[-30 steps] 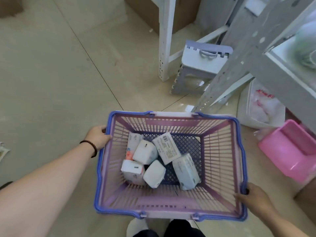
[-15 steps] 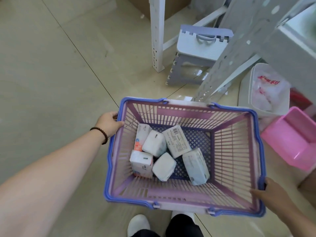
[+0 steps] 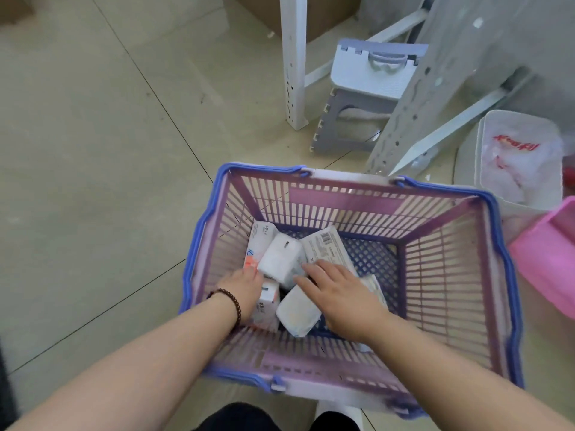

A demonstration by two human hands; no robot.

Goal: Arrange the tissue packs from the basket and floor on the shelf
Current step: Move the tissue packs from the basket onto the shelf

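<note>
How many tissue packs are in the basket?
6, all on the basket floor: orange pack far left, white pack, barcode pack, one under the left hand, a pillowy one, one beneath the right hand. More could be hidden.

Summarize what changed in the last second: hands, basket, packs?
Both hands let go of the basket rim and moved down inside: left hand touches the orange-marked pack, right hand lies over the barcode pack. No firm grip visible yet. Packs kept their positions.
</note>
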